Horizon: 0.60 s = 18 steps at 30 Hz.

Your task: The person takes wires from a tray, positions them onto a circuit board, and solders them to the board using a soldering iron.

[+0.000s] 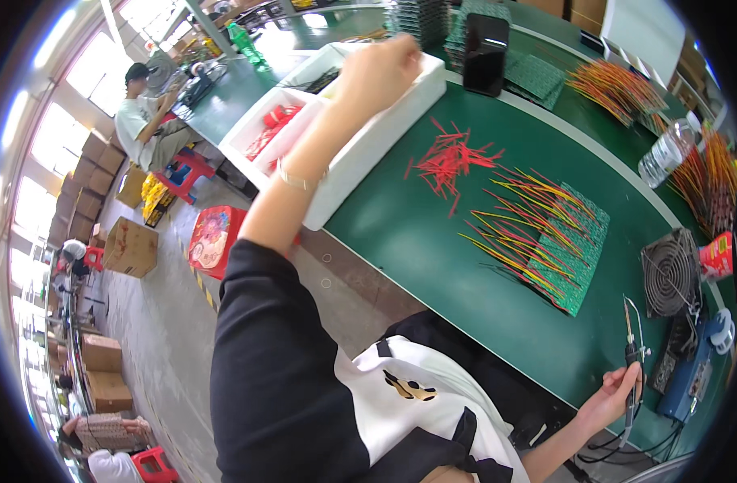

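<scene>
My left hand (380,74) reaches over the far side of a white foam box (368,145), its fingers curled together; what they hold, if anything, is hidden. Red pieces (276,125) lie in one compartment of that box, and dark ones in another. In my right hand (611,401), at the right edge of the table, is a soldering iron (631,354) with its tip pointing up and away. Between my hands lies a green circuit board panel (590,233), with red, yellow and black wires (513,241) sticking out to its left. A loose pile of short red pieces (453,161) lies beyond it.
A black phone (487,56) leans by stacked boards (417,20) at the back. To the right are a wire bundle (618,88), a plastic bottle (668,150), a small fan (668,274) and a blue soldering station (690,370). A red stool (215,240) stands left; a seated person (143,121) works beyond.
</scene>
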Tool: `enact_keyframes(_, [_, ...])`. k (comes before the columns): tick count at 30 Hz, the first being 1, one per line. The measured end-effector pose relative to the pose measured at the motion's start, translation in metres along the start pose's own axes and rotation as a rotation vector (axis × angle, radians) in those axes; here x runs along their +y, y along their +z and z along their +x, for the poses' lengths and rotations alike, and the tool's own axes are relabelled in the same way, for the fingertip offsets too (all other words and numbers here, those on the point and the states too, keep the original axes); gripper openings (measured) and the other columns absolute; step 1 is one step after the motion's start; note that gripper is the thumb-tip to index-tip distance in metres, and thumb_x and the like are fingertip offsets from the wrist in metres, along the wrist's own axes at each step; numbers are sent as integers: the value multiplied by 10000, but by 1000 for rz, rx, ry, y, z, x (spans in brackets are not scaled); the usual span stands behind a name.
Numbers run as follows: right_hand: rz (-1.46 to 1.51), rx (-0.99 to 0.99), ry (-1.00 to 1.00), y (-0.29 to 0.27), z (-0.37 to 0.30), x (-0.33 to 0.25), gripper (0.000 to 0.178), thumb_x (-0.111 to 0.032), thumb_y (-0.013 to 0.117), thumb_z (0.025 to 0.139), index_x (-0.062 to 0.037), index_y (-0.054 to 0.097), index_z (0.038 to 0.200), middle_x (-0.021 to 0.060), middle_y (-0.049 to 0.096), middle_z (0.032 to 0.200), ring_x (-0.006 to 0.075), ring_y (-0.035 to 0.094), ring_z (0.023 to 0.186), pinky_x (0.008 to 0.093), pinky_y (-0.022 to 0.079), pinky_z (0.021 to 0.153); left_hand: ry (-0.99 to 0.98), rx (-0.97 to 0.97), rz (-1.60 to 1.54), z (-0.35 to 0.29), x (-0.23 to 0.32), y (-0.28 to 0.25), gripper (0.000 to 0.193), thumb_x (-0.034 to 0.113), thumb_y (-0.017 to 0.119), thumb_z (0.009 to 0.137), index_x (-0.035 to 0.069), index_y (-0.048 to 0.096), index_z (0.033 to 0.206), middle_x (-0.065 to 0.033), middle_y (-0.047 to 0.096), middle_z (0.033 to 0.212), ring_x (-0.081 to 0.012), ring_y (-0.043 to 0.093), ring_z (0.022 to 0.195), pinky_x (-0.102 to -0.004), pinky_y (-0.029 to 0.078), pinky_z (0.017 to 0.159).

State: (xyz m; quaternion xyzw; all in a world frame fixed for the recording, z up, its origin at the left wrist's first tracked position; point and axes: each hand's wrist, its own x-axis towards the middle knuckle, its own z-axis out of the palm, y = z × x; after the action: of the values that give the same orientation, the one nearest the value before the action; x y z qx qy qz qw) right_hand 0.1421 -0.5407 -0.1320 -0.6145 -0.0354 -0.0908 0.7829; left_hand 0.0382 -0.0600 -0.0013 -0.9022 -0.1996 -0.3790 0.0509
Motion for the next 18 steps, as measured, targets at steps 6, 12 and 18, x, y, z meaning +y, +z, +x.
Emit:
enact_keyframes(6, [39,28,29,-6,0,0,119,-153,568,876,-53,532,823,-13,467,626,40,399,541,180,306,492,-379,-307,262,-6,-195,56,192,158,520,728,70,675,800,-211,632,860,-358,617,838,-422,493,756])
enact_keyframes(12, [-14,62,20,-3,-8,-13,130,-146,569,874,-58,511,798,-21,436,609,33,375,537,182,284,476,-552,-404,247,-16,-238,103,172,162,561,720,82,683,811,-103,659,770,-204,614,705,-366,491,639])
enact_keyframes(18, [15,13,37,2,2,-1,68,-113,568,869,-50,551,850,-14,448,621,43,406,540,193,314,454,-128,-584,345,-15,-302,101,257,226,515,796,69,666,932,-184,640,925,-261,607,871,-356,454,808])
